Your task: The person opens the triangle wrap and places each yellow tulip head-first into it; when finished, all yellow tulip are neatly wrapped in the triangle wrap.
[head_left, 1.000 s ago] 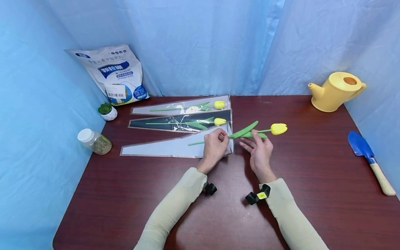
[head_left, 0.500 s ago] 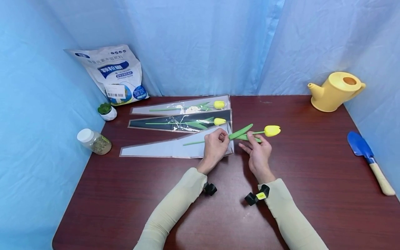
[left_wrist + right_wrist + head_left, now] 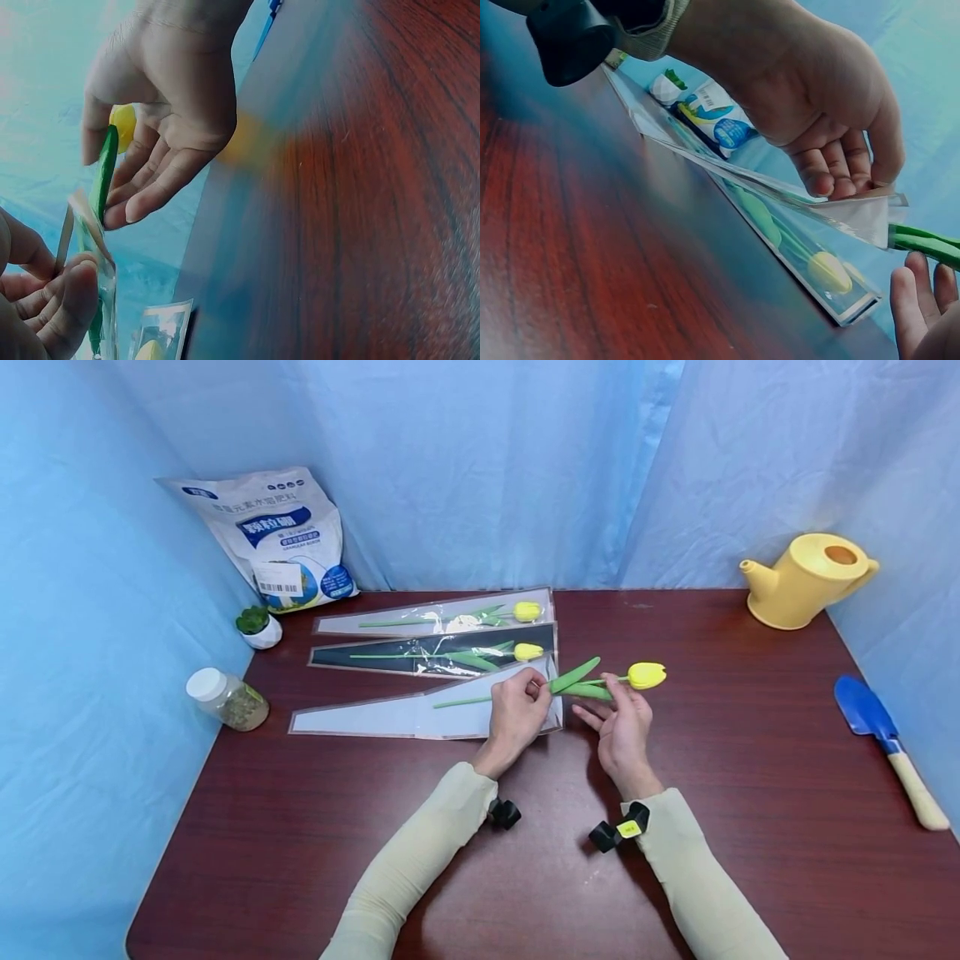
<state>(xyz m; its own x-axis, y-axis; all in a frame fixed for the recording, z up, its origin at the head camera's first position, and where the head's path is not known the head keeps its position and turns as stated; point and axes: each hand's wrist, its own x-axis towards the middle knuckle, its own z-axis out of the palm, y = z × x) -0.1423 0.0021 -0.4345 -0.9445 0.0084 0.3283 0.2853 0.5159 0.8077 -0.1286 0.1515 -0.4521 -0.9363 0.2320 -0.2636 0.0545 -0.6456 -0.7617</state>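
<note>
My left hand [image 3: 517,710] pinches the upper film at the wide mouth of a white-backed clear flower sleeve [image 3: 367,718], lifting that edge, as the right wrist view also shows. A yellow tulip [image 3: 647,676] lies with its thin green stem inside the sleeve; its leaves and bloom stick out to the right. My right hand [image 3: 626,731] holds the tulip between thumb and fingers just below the bloom. In the left wrist view the green leaf [image 3: 103,172] runs from the right hand into the sleeve's mouth.
Two more sleeves, a dark one [image 3: 330,657] and a white one [image 3: 337,625], lie behind, each holding a yellow tulip. At left are a fertilizer bag [image 3: 262,539], potted succulent [image 3: 258,629] and lidded jar [image 3: 228,700]. A yellow watering can [image 3: 798,581] and blue trowel [image 3: 866,706] stand right.
The tulip has slid left, its stem end deeper into the white sleeve. My right hand has shifted slightly left with it and sits nearer the bloom; the left hand stays at the mouth.
</note>
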